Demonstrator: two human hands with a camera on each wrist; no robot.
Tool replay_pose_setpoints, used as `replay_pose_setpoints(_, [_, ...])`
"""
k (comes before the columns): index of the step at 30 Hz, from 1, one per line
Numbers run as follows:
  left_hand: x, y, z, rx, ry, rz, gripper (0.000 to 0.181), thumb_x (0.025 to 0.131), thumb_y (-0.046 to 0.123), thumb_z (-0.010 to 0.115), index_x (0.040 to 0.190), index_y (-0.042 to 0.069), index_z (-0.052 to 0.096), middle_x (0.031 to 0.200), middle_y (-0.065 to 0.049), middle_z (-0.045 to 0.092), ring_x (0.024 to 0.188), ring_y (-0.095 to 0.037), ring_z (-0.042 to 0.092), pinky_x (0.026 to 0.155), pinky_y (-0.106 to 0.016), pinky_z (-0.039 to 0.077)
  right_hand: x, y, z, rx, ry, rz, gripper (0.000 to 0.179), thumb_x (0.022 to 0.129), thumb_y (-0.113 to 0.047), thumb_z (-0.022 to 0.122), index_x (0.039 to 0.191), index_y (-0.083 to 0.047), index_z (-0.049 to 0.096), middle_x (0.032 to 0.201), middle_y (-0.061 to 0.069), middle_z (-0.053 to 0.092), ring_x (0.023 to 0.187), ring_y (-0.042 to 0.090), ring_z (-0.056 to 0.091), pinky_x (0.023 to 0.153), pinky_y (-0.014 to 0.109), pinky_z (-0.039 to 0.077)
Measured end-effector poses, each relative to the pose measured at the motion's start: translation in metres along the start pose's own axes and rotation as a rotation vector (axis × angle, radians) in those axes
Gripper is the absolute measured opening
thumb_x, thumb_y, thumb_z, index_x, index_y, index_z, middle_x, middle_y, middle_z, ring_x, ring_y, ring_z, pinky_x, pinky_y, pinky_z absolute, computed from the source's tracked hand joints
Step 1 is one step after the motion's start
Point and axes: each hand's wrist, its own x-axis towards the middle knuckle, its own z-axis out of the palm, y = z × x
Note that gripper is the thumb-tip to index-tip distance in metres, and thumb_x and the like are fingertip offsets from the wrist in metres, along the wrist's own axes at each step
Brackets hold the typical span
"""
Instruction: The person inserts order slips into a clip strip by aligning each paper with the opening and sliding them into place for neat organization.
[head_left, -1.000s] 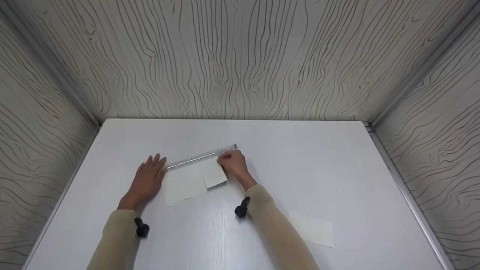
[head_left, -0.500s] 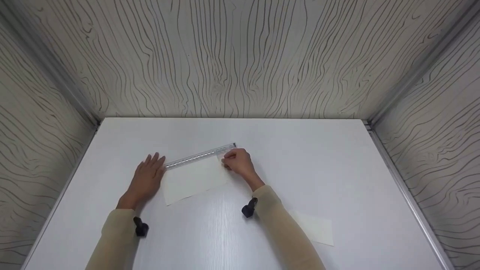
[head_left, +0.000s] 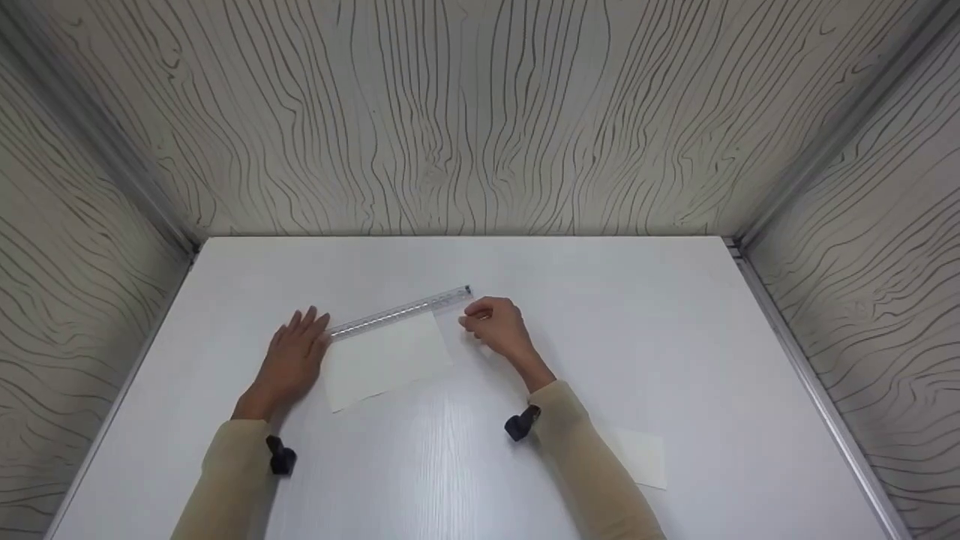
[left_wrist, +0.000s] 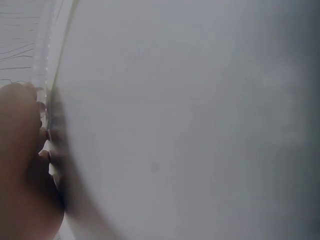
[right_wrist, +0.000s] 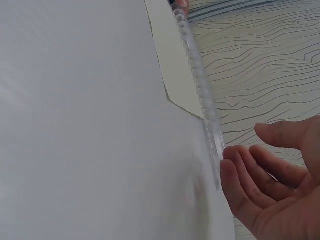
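Note:
A clear plastic ruler (head_left: 401,310) lies slanted on the white table, along the upper edge of a cream sheet of paper (head_left: 386,360). My left hand (head_left: 295,360) rests at the ruler's left end with its fingers stretched out; in the left wrist view, that hand (left_wrist: 22,160) appears only at the edge. Just off the ruler's right end is my right hand (head_left: 499,326), its fingers loosely bent. In the right wrist view the thumb of this hand (right_wrist: 270,185) stands apart from the fingers, and nothing shows between them.
A second piece of cream paper (head_left: 643,459) lies at the lower right, partly covered by the right sleeve (head_left: 592,465). Wood-patterned panels (head_left: 450,120) rise behind the table and at both sides. Each wrist carries a small black camera (head_left: 282,456).
The right part of the sheet, raised with a shadowed edge one second ago, now lies flat. My right hand has let go and moved right, away from the paper. My left hand has stayed put.

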Motion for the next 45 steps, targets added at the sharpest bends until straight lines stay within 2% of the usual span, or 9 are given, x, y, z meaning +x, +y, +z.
replay_pose_setpoints(8, [-0.001, -0.001, 0.001, 0.011, 0.002, 0.002, 0.059, 0.116, 0.041, 0.027, 0.167, 0.011, 0.029, 0.177, -0.017, 0.018, 0.165, -0.044, 0.009, 0.136, -0.061, 0.004, -0.016, -0.002, -0.012, -0.107, 0.000, -0.112, 0.023, 0.097, -0.018, 0.075, 0.114, -0.002, 0.076, 0.108, 0.010, 0.077, 0.099, 0.022, 0.075, 0.084, 0.035, 0.065])
replay_pose_setpoints(19, [-0.003, 0.002, 0.001, 0.004, 0.024, 0.024, 0.057, 0.117, 0.038, 0.028, 0.166, 0.010, 0.031, 0.176, -0.018, 0.021, 0.165, -0.044, 0.011, 0.136, -0.062, 0.007, -0.040, 0.000, -0.037, -0.146, -0.031, -0.139, 0.033, 0.098, -0.020, 0.074, 0.127, -0.004, 0.069, 0.121, 0.013, 0.074, 0.113, 0.027, 0.074, 0.094, 0.043, 0.065])
replay_pose_setpoints(25, [-0.002, 0.001, 0.001, 0.003, 0.020, 0.027, 0.058, 0.117, 0.040, 0.027, 0.166, 0.010, 0.031, 0.176, -0.018, 0.021, 0.165, -0.045, 0.011, 0.135, -0.063, 0.007, -0.054, 0.009, -0.060, -0.189, -0.005, -0.150, 0.034, 0.098, -0.018, 0.075, 0.128, -0.002, 0.068, 0.128, 0.019, 0.070, 0.115, 0.029, 0.072, 0.098, 0.044, 0.064])
replay_pose_setpoints(29, [-0.002, 0.002, -0.001, 0.006, 0.001, 0.013, 0.059, 0.116, 0.040, 0.027, 0.166, 0.010, 0.030, 0.176, -0.019, 0.020, 0.165, -0.045, 0.010, 0.135, -0.064, 0.006, -0.063, 0.018, -0.074, -0.227, 0.005, -0.140, 0.037, 0.098, -0.018, 0.076, 0.130, -0.001, 0.067, 0.129, 0.019, 0.067, 0.117, 0.031, 0.071, 0.099, 0.045, 0.063])
replay_pose_setpoints(34, [-0.002, 0.003, -0.003, -0.008, 0.011, 0.014, 0.058, 0.116, 0.039, 0.028, 0.166, 0.009, 0.031, 0.176, -0.019, 0.020, 0.164, -0.046, 0.010, 0.135, -0.064, 0.005, -0.075, 0.027, -0.089, -0.254, 0.019, -0.137, 0.038, 0.098, -0.017, 0.076, 0.131, -0.001, 0.066, 0.127, 0.019, 0.068, 0.118, 0.032, 0.070, 0.101, 0.048, 0.062])
replay_pose_setpoints(39, [-0.003, 0.001, -0.001, -0.003, 0.004, 0.016, 0.058, 0.117, 0.039, 0.027, 0.166, 0.010, 0.031, 0.176, -0.019, 0.020, 0.164, -0.045, 0.009, 0.135, -0.063, 0.005, -0.090, 0.031, -0.099, -0.259, 0.017, -0.175, 0.037, 0.097, -0.016, 0.077, 0.130, -0.003, 0.067, 0.125, 0.020, 0.071, 0.118, 0.036, 0.070, 0.102, 0.051, 0.061])
replay_pose_setpoints(45, [-0.001, 0.001, -0.002, -0.001, 0.012, 0.020, 0.058, 0.116, 0.039, 0.027, 0.166, 0.009, 0.031, 0.176, -0.019, 0.020, 0.164, -0.045, 0.010, 0.135, -0.064, 0.006, -0.107, 0.030, -0.111, -0.305, -0.004, -0.227, 0.041, 0.096, -0.021, 0.079, 0.133, -0.007, 0.066, 0.129, 0.018, 0.071, 0.120, 0.033, 0.070, 0.102, 0.050, 0.062])
